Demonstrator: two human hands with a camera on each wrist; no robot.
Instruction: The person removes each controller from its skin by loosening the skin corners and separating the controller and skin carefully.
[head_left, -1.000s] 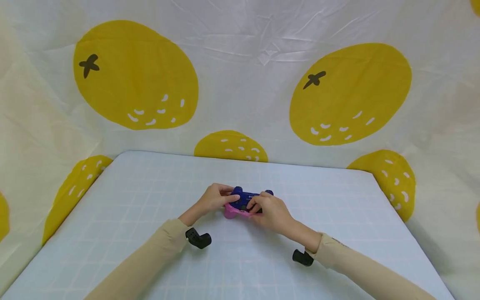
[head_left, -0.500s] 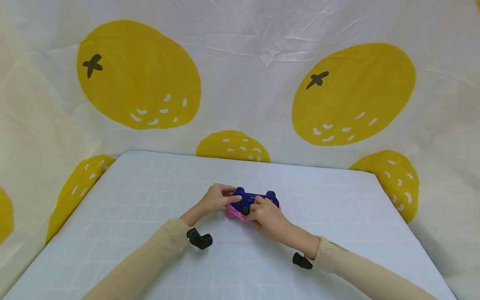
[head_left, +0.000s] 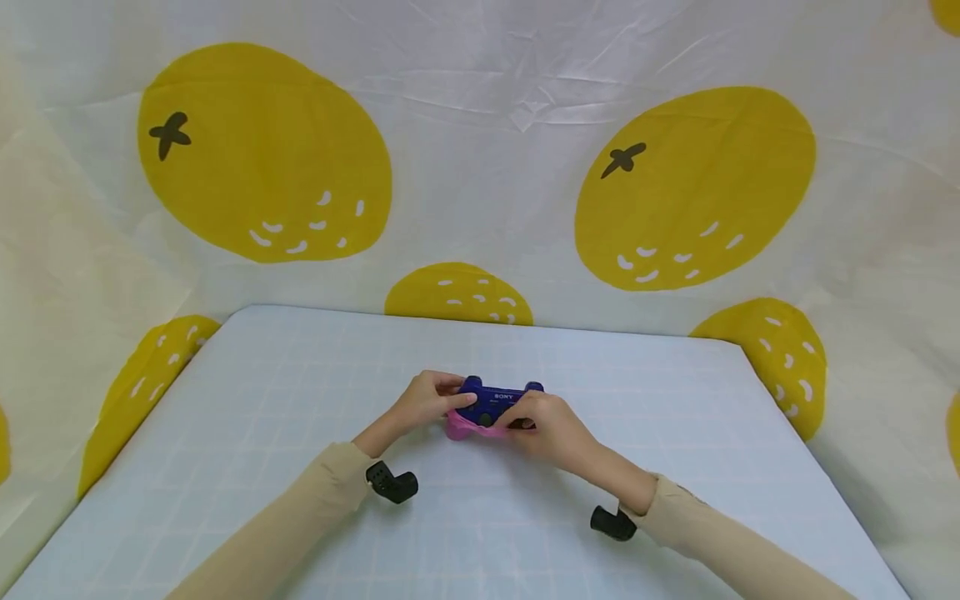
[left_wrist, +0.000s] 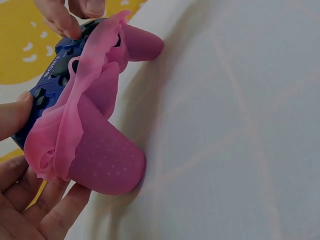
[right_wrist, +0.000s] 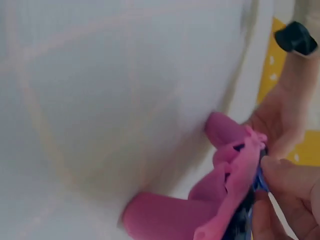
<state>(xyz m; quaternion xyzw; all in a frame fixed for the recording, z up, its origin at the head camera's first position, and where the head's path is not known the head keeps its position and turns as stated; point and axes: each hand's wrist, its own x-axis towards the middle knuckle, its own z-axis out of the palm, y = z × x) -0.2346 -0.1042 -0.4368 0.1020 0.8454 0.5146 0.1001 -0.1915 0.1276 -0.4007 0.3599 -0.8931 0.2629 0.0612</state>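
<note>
A blue Sony game controller [head_left: 492, 400] is partly inside a pink silicone cover [left_wrist: 107, 150], just above or on the table. The cover is over the grips, its rim bunched along the front edge, while the button face is bare. My left hand [head_left: 423, 403] grips the controller's left end, thumb on the face and fingers behind and beneath. At the right half, my right hand [head_left: 558, 432] pinches the cover's front rim with fingertips bent over the controller. The right wrist view shows the cover's grips [right_wrist: 165, 215] pointing toward the table; my right hand hides the controller's right end.
The light blue table [head_left: 300, 358] has a pale grid cloth. Behind it hangs a white curtain [head_left: 487, 167] with large yellow fruit prints. Small black wrist cameras [head_left: 392, 483] sit at both sleeve cuffs.
My right hand has shifted from the controller's face to the cover's front rim, and now hides the right end that showed half a second ago. My left hand keeps its hold.
</note>
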